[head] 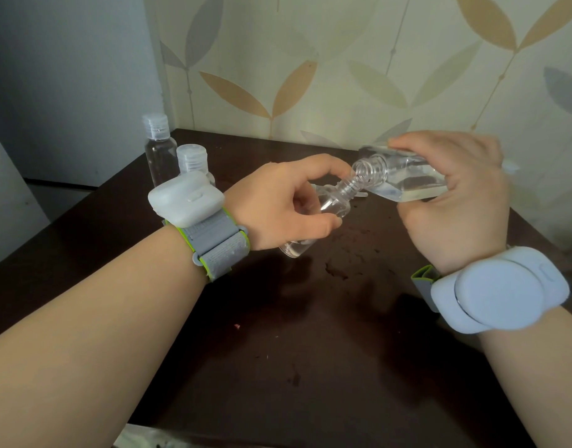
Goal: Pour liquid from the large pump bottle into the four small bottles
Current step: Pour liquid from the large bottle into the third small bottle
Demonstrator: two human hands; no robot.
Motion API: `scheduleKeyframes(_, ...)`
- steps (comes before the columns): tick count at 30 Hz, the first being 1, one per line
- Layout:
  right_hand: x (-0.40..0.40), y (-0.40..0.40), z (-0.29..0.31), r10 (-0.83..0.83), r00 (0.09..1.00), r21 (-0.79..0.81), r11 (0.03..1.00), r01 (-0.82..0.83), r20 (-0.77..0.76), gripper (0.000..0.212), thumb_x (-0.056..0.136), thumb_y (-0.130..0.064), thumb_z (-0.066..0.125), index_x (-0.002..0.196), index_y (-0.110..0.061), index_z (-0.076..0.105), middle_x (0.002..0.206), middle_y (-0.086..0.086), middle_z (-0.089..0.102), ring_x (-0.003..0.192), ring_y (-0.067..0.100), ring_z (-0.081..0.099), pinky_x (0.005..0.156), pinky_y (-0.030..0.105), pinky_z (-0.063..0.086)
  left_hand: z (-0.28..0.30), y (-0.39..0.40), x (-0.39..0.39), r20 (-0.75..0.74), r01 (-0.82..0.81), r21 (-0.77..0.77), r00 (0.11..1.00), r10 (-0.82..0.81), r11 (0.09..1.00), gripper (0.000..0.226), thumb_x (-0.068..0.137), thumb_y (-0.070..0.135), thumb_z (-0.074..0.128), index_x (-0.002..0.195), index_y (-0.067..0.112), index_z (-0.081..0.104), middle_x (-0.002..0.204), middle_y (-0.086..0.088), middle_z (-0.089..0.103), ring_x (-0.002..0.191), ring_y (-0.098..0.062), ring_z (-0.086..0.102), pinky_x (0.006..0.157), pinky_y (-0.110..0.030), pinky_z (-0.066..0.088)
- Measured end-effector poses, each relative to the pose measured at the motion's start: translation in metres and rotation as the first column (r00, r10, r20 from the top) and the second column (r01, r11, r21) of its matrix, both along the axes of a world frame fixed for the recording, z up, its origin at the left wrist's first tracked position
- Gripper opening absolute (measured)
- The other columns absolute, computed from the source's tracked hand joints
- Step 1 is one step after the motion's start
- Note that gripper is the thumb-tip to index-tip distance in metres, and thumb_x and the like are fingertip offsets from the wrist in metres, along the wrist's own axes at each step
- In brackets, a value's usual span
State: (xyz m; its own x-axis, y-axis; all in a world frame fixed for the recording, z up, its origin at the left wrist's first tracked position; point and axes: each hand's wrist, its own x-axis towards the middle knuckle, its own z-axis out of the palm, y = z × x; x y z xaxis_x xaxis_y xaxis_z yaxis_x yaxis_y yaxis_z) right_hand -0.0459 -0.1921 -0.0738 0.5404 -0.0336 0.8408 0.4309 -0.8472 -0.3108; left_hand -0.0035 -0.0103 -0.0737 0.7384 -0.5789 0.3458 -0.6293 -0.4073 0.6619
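Right hand (452, 202) grips the tilted large bottle (404, 176), mouth touching the small bottle (326, 211) pinched by left hand (278, 205); two capped bottles (160, 147) stand beyond the left wrist, on the worktop (310, 350)

Both forearms are extended forward, each wrist strapped with a device. The left hand (278, 202) is curled, thumb and forefinger arched apart around something held. The right hand (456, 195) is clasped, fingers above, thumb beneath.
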Motion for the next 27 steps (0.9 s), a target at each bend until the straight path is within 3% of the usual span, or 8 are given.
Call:
scheduleKeyframes(13, 0.0003, 0.0008, -0.0019, 0.008, 1.0, -0.024, 1.0, -0.008, -0.011, 0.047, 0.061, 0.013, 0.053, 0.098, -0.012, 0.068, 0.097, 0.006, 0.064, 0.101, 0.038, 0.047, 0.09, 0.064, 0.034, 0.0001, -0.0001, -0.0004, -0.018, 0.007, -0.004, 1.0, -0.007, 1.0, 0.034, 0.065, 0.037, 0.06, 0.091, 0.053, 0.044, 0.067, -0.005, 0.065, 0.052, -0.011, 0.045, 0.061, -0.022, 0.041)
scheduleKeyframes(27, 0.0005, 0.0001, -0.0013, 0.017, 1.0, -0.038, 0.999, -0.018, -0.013, 0.047, 0.061, 0.014, 0.054, 0.098, -0.011, 0.068, 0.095, 0.006, 0.064, 0.1, 0.039, 0.047, 0.089, 0.064, 0.034, 0.0005, 0.0005, -0.0003, -0.022, 0.014, 0.007, 1.0, -0.014, 1.0, 0.034, 0.065, 0.037, 0.059, 0.092, 0.052, 0.044, 0.061, 0.002, 0.062, 0.052, -0.011, 0.045, 0.06, -0.02, 0.04)
